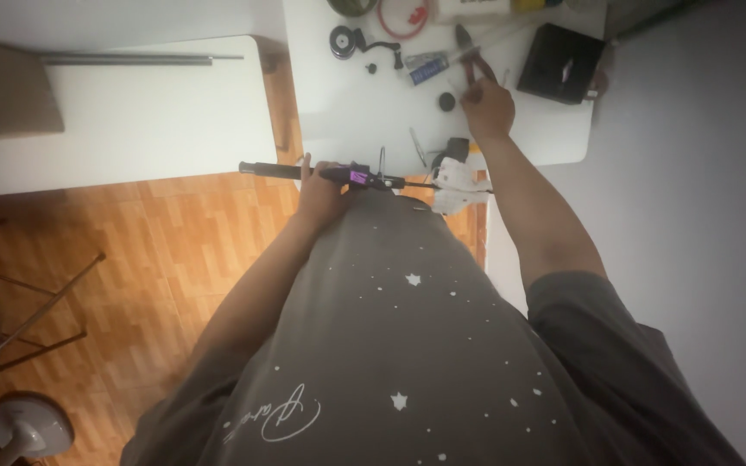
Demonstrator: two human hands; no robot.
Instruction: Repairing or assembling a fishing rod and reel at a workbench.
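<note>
My left hand (pixel 319 192) grips a black handlebar (pixel 271 170) with a rubber grip at its left end and a purple clamp (pixel 357 177) near the middle. The bar runs right toward a white part (pixel 459 185) in front of my body. My right hand (pixel 487 103) reaches out over the white table (pixel 347 112) and closes on pliers with dark red handles (pixel 474 59). A small black round cap (pixel 447 101) lies just left of that hand.
On the table lie a black box (pixel 560 62), a tube (pixel 429 71), a black bell-like part (pixel 344 40) and a red ring (pixel 404 17). A second white table (pixel 131 121) stands to the left with a metal rod (pixel 131 59). Wooden floor, folding chair legs (pixel 36 311) and a fan (pixel 28 427) sit lower left.
</note>
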